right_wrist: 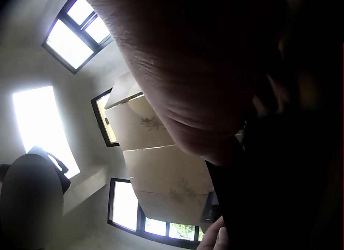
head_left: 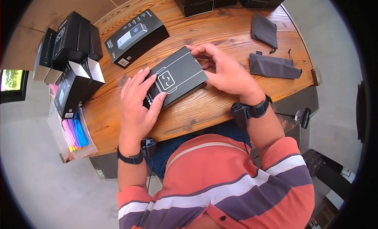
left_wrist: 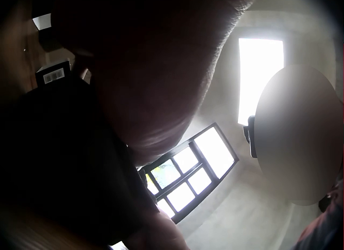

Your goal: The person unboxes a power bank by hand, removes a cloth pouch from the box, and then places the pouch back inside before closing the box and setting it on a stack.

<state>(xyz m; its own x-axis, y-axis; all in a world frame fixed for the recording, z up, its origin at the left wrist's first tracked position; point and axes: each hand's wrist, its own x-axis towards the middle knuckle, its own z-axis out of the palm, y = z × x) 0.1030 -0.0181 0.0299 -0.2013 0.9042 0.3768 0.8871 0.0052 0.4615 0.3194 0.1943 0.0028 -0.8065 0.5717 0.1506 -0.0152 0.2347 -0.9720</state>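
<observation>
Both hands on one flat black box (head_left: 178,76), held low over the near edge of the round wooden surface (head_left: 232,30), tilted, face with white line drawing upward. Left hand (head_left: 138,103) grasps the near-left end, fingers laid across the top, thumb side underneath. Right hand (head_left: 224,73) grasps the far-right end, fingertips curled over the top edge. Wrist views mostly dark palm and box; windows beyond.

Around: printed black carton (head_left: 136,38) just beyond; stack of black boxes (head_left: 69,57) at left, some flaps open; bag of coloured strips (head_left: 74,133) at left edge; two grey pouches (head_left: 271,51) at right; more black boxes (head_left: 212,0) at far edge.

Risk, as a judgement: box sits near the surface edge; if the right fingertips pull the end open sharply, the inner part could slide out and drop off toward the lap. Left grip is shallow, so the box may twist
</observation>
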